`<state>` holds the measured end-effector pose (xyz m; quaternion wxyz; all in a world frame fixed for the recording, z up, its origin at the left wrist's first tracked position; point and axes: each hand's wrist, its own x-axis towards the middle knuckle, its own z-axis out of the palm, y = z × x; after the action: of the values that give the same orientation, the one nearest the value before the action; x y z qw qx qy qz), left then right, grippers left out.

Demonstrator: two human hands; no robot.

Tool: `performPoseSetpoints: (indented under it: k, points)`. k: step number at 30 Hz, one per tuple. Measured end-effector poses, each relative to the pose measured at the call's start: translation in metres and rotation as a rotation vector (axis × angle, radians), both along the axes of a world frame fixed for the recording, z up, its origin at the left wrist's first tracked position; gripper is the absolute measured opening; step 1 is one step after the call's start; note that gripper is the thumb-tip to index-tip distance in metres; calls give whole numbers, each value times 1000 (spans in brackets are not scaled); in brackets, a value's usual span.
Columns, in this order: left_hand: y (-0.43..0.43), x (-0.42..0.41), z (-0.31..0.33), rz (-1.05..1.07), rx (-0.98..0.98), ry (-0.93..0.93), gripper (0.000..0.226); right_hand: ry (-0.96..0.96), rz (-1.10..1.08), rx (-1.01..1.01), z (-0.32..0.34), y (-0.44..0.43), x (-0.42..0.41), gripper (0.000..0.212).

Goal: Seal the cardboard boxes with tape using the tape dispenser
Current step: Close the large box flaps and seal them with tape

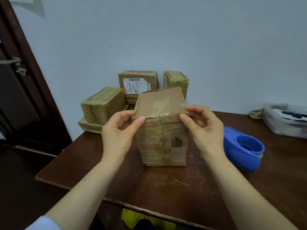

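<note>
The left hand (pixel 119 130) pinches the upper left edge of the cardboard box (pixel 163 141), its thumb on the front and its fingers curled over the top, probably to press tape flat. The box stands on end mid-counter (pixel 166 188), seam facing the person, with other taped boxes (pixel 103 105) stacked behind. The right hand (pixel 206 128) pinches the upper right corner likewise. The blue tape dispenser (pixel 244 150) lies just beside it, unheld — handy for another strip.

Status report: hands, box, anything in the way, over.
Left hand and right hand pinch top edge of upright brown cardboard box. Blue plastic tape dispenser lies untouched at right on dark wooden table. Nothing blocking.
</note>
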<state>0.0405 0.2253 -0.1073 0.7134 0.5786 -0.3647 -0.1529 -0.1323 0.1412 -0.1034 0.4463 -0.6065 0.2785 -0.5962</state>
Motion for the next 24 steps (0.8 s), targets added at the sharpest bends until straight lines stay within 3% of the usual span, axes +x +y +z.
performPoseSetpoints:
  k: [4,12,19,22,24]
  points:
    - [1,2,0,-27,-2,-66,31,100,-29,-19,10,1,-4,15]
    - [-1,-3,4,36,-16,-146,5,344,-256,-64,21,-1,7,24]
    - [-14,-3,18,225,216,-212,16,611,-345,-48,33,-7,19,12]
    - [-23,0,24,136,300,-95,50,617,-278,59,37,-9,22,47]
    - [-32,1,26,23,357,-35,44,695,-268,51,38,-10,25,42]
